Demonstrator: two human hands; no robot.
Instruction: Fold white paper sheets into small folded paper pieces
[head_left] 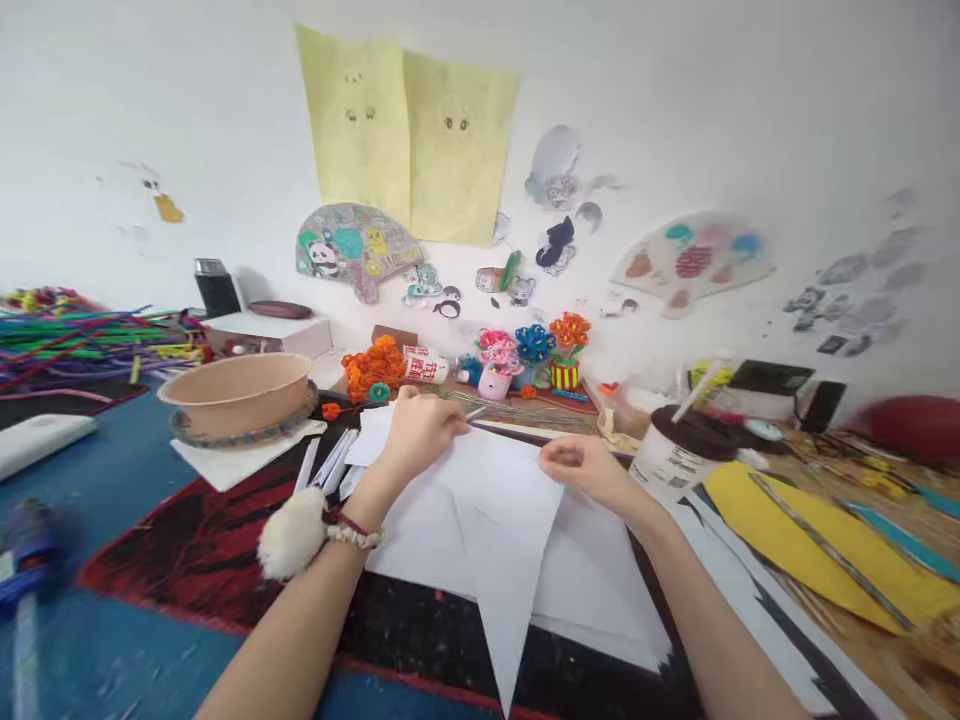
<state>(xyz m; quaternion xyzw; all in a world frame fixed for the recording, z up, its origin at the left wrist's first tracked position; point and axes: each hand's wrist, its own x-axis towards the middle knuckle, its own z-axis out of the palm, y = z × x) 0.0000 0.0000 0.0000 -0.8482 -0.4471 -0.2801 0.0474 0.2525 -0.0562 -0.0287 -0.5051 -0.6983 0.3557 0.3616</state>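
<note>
A folded white paper (pixel 504 500) tapers to a point toward the front edge of the view and lies over other white sheets (pixel 596 590). My left hand (pixel 426 428) is closed at the paper's upper left, beside a thin pale stick-like item (pixel 477 412). At the upper right corner, my right hand (pixel 589 468) pinches the paper between thumb and fingers. A fluffy white ball and a beaded band (pixel 354 532) are on my left wrist. Rolled white paper strips (pixel 330 465) lie left of my left forearm.
A beige bowl (pixel 236 390) stands at the left, near colourful pipe cleaners (pixel 82 345). A lidded cup with a straw (pixel 671 450) is close to my right forearm, beside yellow sheets (pixel 817 540). Craft flowers (pixel 534 345) line the back. A blue glue gun (pixel 34 560) lies front left.
</note>
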